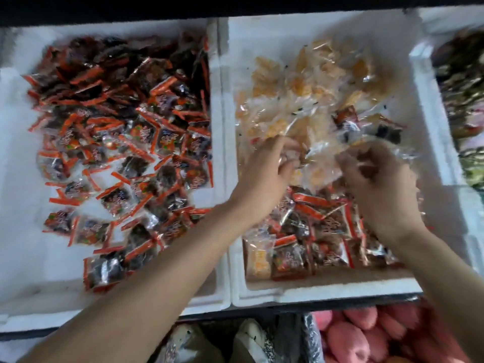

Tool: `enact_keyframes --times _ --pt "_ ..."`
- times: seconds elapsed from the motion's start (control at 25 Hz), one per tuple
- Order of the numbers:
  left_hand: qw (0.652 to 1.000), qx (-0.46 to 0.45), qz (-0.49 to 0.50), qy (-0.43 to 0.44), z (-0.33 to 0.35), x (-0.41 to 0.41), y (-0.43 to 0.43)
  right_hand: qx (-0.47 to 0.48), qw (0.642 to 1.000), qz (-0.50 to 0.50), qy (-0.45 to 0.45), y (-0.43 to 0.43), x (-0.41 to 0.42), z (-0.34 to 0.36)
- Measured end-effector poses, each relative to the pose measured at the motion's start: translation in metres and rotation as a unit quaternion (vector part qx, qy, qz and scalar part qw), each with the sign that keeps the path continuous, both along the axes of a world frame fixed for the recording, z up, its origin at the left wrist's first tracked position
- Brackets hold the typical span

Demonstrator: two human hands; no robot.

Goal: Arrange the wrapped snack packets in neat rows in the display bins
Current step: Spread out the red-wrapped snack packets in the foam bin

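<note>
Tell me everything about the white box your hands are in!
The white box looks like thick foam, rectangular and open on top. In its far part lie jumbled clear packets of pale orange snacks; red-edged dark packets sit closer together in its near part. The left hand and right hand reach into its middle, each gripping clear packets. A second white box sits against its left side.

The left bin (15, 179) has bare white floor along its left and near sides; red packets (125, 132) heap over the rest. A foam wall (221, 127) parts it from the right bin (424, 121). There clear packets (301, 95), more red ones, the left hand (267, 163) and the right hand (379, 184) fill the middle, leaving bare floor at the far edge and right side.
</note>
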State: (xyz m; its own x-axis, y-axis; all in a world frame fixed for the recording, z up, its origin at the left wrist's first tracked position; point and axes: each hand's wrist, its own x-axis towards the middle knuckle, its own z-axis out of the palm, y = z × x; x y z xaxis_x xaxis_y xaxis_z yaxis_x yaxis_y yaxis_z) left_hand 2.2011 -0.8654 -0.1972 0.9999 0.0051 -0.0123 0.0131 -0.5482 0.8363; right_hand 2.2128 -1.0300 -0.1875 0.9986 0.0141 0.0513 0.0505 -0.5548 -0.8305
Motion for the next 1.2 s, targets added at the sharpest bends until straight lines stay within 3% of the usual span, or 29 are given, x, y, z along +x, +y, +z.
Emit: enact_keyframes --times 0.12,0.2,0.28,0.36,0.48,0.64,0.76,0.92,1.04,1.12,1.2 --pt "0.996 0.048 -0.030 -0.063 0.007 0.035 -0.020 0.044 0.998 -0.045 -0.008 -0.014 0.032 -0.002" --pt "0.984 0.131 -0.058 -0.109 0.005 0.047 -0.030 0.017 0.999 -0.044 -0.002 -0.022 0.036 -0.009" --pt "0.964 0.211 -0.061 -0.147 0.000 0.040 -0.035 -0.053 0.998 0.006 -0.026 -0.030 0.021 -0.018" --pt "0.950 0.255 -0.086 -0.160 -0.012 0.018 -0.033 -0.133 0.984 0.120 -0.018 -0.032 -0.006 -0.029" --pt "0.922 0.333 -0.191 -0.045 -0.032 -0.012 -0.019 -0.253 0.933 0.254 0.034 -0.033 -0.026 -0.053" --pt "0.906 0.377 -0.185 0.051 -0.044 -0.011 -0.011 -0.228 0.951 0.207 0.036 -0.023 -0.016 -0.066" --pt "0.929 0.344 -0.117 0.068 -0.049 -0.019 -0.013 -0.257 0.952 0.165 0.033 -0.019 -0.007 -0.064" --pt "0.981 0.168 -0.015 0.093 -0.045 -0.029 -0.006 -0.278 0.947 0.159 0.020 -0.022 0.003 -0.053" --pt "0.985 0.130 0.043 0.110 -0.045 -0.027 -0.002 -0.265 0.952 0.154 0.014 -0.025 0.000 -0.040" --pt "0.990 0.097 0.045 0.091 -0.042 -0.027 0.000 -0.215 0.967 0.140 -0.003 -0.026 -0.008 -0.029" --pt "0.995 -0.007 0.058 0.081 -0.034 -0.032 -0.003 -0.108 0.988 0.114 0.000 -0.022 -0.020 -0.015"
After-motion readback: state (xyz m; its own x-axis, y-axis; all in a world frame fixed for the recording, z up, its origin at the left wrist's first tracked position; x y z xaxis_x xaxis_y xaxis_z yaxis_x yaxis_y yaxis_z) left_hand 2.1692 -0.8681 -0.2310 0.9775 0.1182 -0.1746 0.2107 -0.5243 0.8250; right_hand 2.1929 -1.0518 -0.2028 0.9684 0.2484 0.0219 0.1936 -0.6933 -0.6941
